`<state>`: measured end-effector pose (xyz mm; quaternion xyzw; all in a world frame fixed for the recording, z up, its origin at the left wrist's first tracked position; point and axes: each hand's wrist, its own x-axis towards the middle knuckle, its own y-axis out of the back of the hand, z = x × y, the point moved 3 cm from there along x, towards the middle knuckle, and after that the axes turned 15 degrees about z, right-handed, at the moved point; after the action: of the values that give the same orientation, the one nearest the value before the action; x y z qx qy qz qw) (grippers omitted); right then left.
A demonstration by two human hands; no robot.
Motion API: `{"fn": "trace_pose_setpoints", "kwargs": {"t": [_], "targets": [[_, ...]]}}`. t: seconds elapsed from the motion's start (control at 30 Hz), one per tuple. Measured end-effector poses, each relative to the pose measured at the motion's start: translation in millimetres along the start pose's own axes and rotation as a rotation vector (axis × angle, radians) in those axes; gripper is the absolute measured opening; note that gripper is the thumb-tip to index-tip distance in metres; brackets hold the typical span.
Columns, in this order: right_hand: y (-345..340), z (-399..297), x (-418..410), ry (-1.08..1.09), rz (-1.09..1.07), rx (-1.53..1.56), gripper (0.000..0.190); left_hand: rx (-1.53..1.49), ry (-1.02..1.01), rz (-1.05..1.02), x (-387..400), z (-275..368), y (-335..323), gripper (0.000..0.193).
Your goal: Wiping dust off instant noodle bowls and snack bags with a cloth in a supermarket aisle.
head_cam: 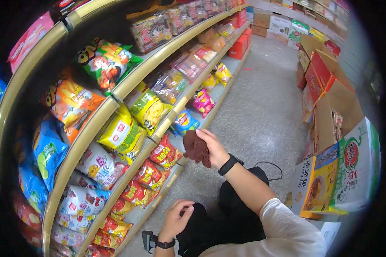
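Note:
My right hand [215, 148] is closed around a crumpled dark brown cloth [195, 147]. It is held out beside the lower shelf, near a blue bag of chips [185, 121] and a red bag of ridged chips [164, 152]. My left hand [177, 218] hangs lower down, next to my dark-clothed knee [197, 213]. Nothing shows in it; its fingers are loosely curled, with the thumb apart from them. Dark bands circle both wrists.
Tiered shelves [167, 119] with pale edge strips hold many snack bags on the left. To the right stand open cardboard cartons [331, 112] and a green-and-white box [357, 167]. Speckled grey floor [254, 96] runs between them, with more boxes [280, 24] at the far end.

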<state>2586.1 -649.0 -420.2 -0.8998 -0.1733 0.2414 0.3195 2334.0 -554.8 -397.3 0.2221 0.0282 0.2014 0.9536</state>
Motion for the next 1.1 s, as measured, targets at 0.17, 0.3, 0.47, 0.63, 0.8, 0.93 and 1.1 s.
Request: {"fn": "trace_pose_setpoints", "kwargs": {"t": [0.17, 0.3, 0.47, 0.63, 0.8, 0.93, 1.1], "targets": [[17, -18, 28, 0.150, 0.136, 0.011, 0.025, 0.159, -0.201, 0.282, 59, -38, 16, 0.027], [3, -47, 52, 0.441, 0.075, -0.197, 0.039, 0.121, -0.272, 0.575, 156, -37, 5, 0.031], [-43, -21, 107, 0.442, -0.036, -0.220, 0.053, 0.234, -0.228, 0.779, 219, -41, 2, 0.043], [-70, 13, 146, 0.357, -0.136, -0.350, 0.065, 0.143, -0.103, 0.787, 246, -55, 8, 0.052], [-69, 29, 179, 0.451, -0.119, -0.417, 0.072, 0.177, -0.034, 0.786, 263, -54, 5, 0.053], [-67, 26, 183, 0.577, -0.087, -0.547, 0.068, 0.313, -0.114, 0.770, 263, -46, -1, 0.055], [-74, 18, 162, 0.262, -0.086, -0.362, 0.054, 0.090, -0.090, 0.785, 253, -28, 3, 0.057]]}}
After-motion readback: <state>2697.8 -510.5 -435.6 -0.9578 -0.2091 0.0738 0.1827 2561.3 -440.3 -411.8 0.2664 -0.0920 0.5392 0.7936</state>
